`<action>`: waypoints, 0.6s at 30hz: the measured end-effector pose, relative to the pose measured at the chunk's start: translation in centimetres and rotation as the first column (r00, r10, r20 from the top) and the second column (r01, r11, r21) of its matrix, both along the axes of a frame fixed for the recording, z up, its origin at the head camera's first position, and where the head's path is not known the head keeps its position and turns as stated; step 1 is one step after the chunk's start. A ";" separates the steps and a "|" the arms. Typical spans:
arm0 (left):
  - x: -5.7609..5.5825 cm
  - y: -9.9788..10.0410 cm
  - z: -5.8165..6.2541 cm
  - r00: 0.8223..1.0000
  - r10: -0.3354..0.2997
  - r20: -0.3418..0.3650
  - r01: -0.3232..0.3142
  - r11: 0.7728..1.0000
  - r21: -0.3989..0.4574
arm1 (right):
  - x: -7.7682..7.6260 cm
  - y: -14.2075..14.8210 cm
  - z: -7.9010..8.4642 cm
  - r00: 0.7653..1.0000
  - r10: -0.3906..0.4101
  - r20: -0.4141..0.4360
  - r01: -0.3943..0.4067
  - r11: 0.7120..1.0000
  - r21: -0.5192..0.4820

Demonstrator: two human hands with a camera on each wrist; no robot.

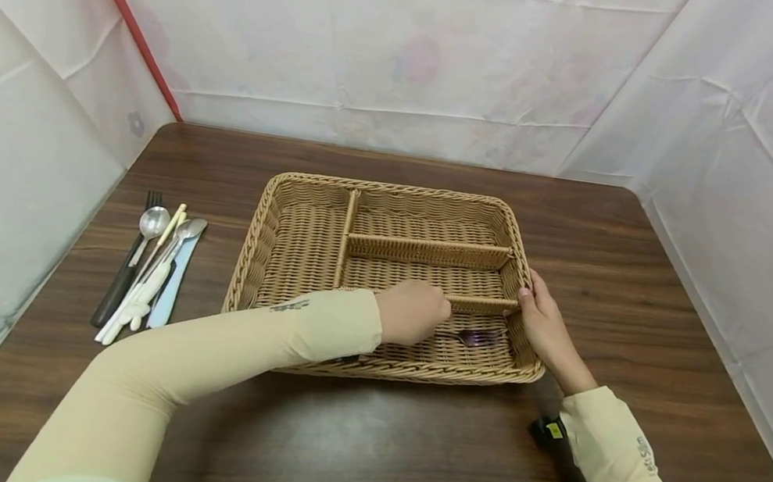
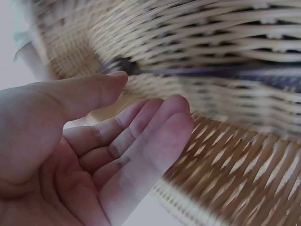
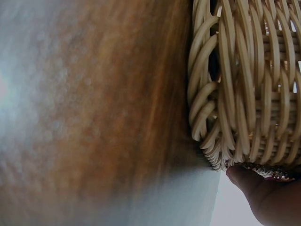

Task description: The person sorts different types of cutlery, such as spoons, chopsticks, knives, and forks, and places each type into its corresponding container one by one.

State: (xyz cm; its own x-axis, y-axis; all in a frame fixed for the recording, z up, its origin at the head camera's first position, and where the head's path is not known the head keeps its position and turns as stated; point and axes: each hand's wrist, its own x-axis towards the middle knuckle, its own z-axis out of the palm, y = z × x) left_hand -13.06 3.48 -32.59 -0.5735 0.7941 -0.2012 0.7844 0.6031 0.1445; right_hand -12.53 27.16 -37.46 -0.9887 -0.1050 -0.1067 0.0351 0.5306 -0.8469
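A wicker basket (image 1: 373, 371) with woven dividers lies on the table. In its front compartment rests a purple-toned fork (image 1: 478, 338), tines toward the right end. My left hand (image 1: 413, 312) is over that compartment, beside the fork's handle. The left wrist view shows the left thumb and the fingers (image 2: 160, 141) apart, with nothing between them; the fork's dark handle (image 2: 211, 71) runs behind them along the weave. My right hand (image 1: 547, 328) grips the basket's right rim, thumb on top. In the right wrist view the right thumb (image 3: 244, 181) presses at the woven edge.
On the table's left side lies a cluster of cutlery: a black-handled fork (image 1: 123, 276), a spoon (image 1: 153, 223), a blue-handled piece (image 1: 173, 285) and several others. White sheeting (image 1: 406, 54) hangs behind and at both sides of the brown table (image 1: 640, 315).
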 end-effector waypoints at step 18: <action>-1.6 -14.4 4.5 0.913 0.407 0.039 -0.402 0.877 0.262 | 0.1 0.0 0.1 1.000 0.001 -0.009 -0.001 1.000 -0.006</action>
